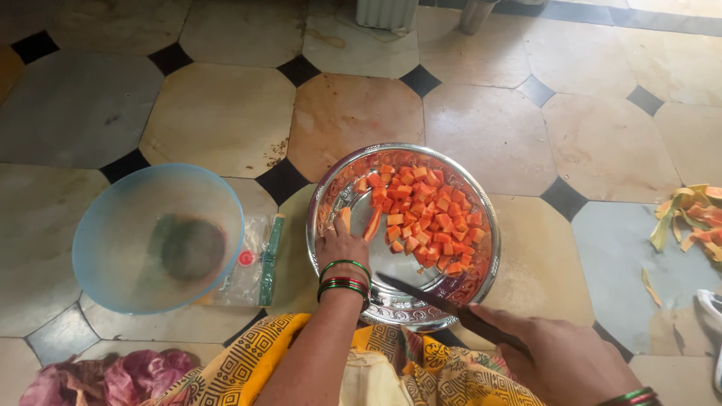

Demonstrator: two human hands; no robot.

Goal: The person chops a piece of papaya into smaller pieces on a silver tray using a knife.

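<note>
My left hand (340, 246) pinches a papaya strip (371, 224) inside the steel plate (481, 259), its length pointing away from me; my right hand (560, 357) grips the knife (436, 304), blade angled toward it.

A translucent blue bowl (158, 237) sits beside a clear zip bag (252, 263); papaya peels (692, 218) litter the tiled floor (226, 113)

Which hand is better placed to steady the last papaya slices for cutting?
Left. The left hand already rests on the uncut papaya slices inside the steel plate. The right hand grips the knife, blade over the plate's near rim.
</note>
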